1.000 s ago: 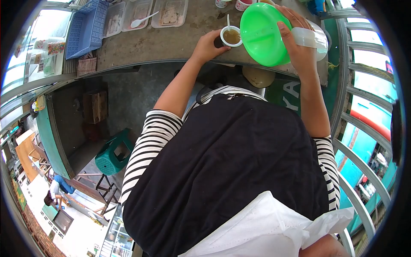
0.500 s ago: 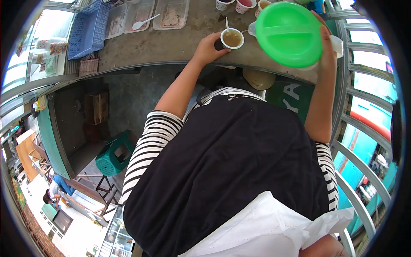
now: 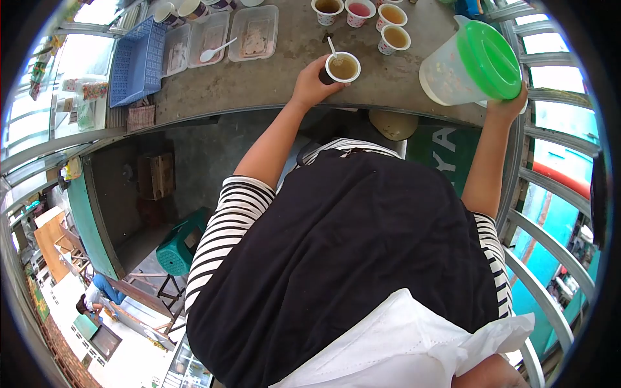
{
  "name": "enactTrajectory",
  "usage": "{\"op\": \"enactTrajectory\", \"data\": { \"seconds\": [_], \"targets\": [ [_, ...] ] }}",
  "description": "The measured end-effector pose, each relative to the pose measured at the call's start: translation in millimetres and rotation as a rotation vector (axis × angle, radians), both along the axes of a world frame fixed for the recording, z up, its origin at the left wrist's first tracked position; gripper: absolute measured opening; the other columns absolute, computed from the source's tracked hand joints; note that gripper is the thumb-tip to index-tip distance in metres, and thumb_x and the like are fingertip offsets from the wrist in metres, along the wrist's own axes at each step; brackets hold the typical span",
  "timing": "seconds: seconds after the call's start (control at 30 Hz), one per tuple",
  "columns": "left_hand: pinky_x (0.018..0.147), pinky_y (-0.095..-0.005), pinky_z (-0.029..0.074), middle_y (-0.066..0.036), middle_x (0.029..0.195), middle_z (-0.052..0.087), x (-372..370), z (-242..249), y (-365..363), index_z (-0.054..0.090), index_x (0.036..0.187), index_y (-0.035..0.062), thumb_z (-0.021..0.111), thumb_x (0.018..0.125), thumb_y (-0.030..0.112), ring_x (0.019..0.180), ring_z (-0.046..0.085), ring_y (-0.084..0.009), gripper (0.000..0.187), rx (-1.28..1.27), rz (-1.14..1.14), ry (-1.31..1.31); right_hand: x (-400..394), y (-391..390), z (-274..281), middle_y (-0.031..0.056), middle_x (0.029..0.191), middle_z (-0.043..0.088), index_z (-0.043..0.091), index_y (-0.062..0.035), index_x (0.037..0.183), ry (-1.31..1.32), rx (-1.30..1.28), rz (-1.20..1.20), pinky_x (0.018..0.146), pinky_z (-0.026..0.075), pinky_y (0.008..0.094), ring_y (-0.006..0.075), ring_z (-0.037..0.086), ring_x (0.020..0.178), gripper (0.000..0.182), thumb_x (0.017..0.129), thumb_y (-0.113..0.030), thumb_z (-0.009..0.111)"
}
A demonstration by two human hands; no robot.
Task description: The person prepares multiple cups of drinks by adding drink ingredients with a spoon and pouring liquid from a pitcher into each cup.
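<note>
My left hand is wrapped round a paper cup of brownish drink, with a white plastic spoon standing in it. At the right, my right hand grips the handle side of a translucent plastic pitcher with a green lid. The pitcher sits low at the right end of the counter, its spout pointing away from me. Beyond the two hands stand several filled cups, among them one with a pink drink and one with an amber drink.
Clear plastic tubs lie at the back left of the counter, one with a white spoon across it. A blue basket stands beyond them. Metal bars run along the right. A green stool is on the floor at left.
The pitcher has gone from tilted with its spout over the held cup to lower and more upright at the right. My left hand keeps hold of the cup.
</note>
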State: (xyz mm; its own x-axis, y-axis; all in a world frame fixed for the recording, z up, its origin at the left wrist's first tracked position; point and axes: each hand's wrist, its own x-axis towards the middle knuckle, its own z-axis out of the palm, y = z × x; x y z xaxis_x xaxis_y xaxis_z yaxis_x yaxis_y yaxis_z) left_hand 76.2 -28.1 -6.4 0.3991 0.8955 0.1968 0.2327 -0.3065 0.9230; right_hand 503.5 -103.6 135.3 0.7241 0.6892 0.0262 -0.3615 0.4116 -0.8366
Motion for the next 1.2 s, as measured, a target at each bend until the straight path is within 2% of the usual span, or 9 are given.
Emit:
{"op": "enactTrajectory", "data": {
  "seconds": [0.33,0.47,0.57,0.67,0.8,0.83,0.9,1.0,1.2],
  "targets": [
    [0.093,-0.0342,0.048,-0.010,0.113,0.068,12,11,-4,0.061,0.121,0.0058,0.087,0.063,0.025,0.106,0.065,-0.0218,0.066,-0.040,0.041,-0.022,-50,0,-36,0.0074,0.136,0.048,0.046,-0.0033,0.133,-0.235,-0.060,-0.262,0.108,0.029,0.0351,0.0197,0.046,0.122,0.055,0.102,-0.047,0.036],
    [0.093,-0.0332,0.048,-0.009,0.112,0.068,17,10,-2,0.060,0.122,0.0061,0.088,0.063,0.025,0.105,0.065,-0.0193,0.068,-0.034,0.023,-0.020,-110,-40,-110,0.0076,0.140,0.043,0.039,-0.0064,0.141,-0.293,-0.346,-0.333,0.100,0.037,0.0313,0.0189,0.050,0.116,0.050,0.096,-0.022,0.054],
    [0.092,-0.0315,0.049,-0.008,0.113,0.067,28,19,0,0.059,0.123,0.0051,0.088,0.064,0.023,0.104,0.064,-0.0160,0.067,-0.058,0.004,-0.073,-159,-59,-131,0.0077,0.121,0.056,0.056,-0.0043,0.126,-0.286,-0.588,-0.001,0.087,0.044,0.0287,0.0150,0.056,0.100,0.037,0.090,-0.012,0.060],
    [0.092,-0.0301,0.050,-0.006,0.114,0.066,41,36,4,0.058,0.124,0.0035,0.088,0.065,0.019,0.104,0.063,-0.0133,0.067,-0.159,-0.057,-0.219,-178,-24,-98,0.0039,0.099,0.063,0.069,-0.0043,0.105,-0.655,-0.327,0.264,0.080,0.046,0.0284,0.0116,0.057,0.090,0.020,0.089,-0.015,0.062],
    [0.093,-0.0297,0.050,-0.006,0.112,0.066,56,53,11,0.056,0.124,0.0023,0.088,0.066,0.016,0.104,0.063,-0.0126,0.068,-0.129,-0.157,-0.262,-180,47,-23,0.0040,0.096,0.065,0.068,-0.0025,0.107,-1.309,-0.172,0.300,0.079,0.044,0.0248,0.0105,0.056,0.085,0.025,0.093,-0.023,0.063],
    [0.093,-0.0297,0.050,-0.006,0.112,0.066,60,58,12,0.056,0.124,0.0023,0.088,0.066,0.016,0.104,0.063,-0.0126,0.068,-0.129,-0.164,-0.262,-182,56,-2,0.0040,0.096,0.065,0.068,-0.0025,0.107,-1.309,-0.176,0.293,0.079,0.044,0.0248,0.0105,0.056,0.085,0.025,0.093,-0.023,0.063],
    [0.093,-0.0305,0.050,-0.006,0.114,0.065,65,67,15,0.054,0.127,0.0015,0.088,0.067,0.015,0.104,0.063,-0.0131,0.070,-0.129,-0.220,-0.215,-184,70,30,0.0142,0.094,0.067,0.068,-0.0061,0.110,-1.193,-0.397,0.741,0.075,0.050,0.0370,0.0272,0.065,0.085,0.031,0.087,-0.027,0.067],
    [0.093,-0.0314,0.051,-0.007,0.114,0.066,68,73,15,0.054,0.127,0.0010,0.087,0.066,0.016,0.103,0.064,-0.0149,0.071,-0.109,-0.232,-0.213,-175,98,7,0.0135,0.078,0.065,0.070,-0.0064,0.104,-1.496,-0.019,0.627,0.061,0.048,0.0318,0.0216,0.061,0.066,0.029,0.086,-0.029,0.069],
    [0.092,-0.0327,0.052,-0.010,0.112,0.068,67,91,11,0.056,0.127,0.0001,0.087,0.064,0.018,0.102,0.066,-0.0172,0.072,-0.065,-0.166,-0.251,-163,79,30,0.0162,0.085,0.066,0.067,-0.0065,0.106,-1.404,-0.312,0.622,0.069,0.051,0.0400,0.0285,0.065,0.077,0.028,0.085,-0.026,0.069]
  ]
}}
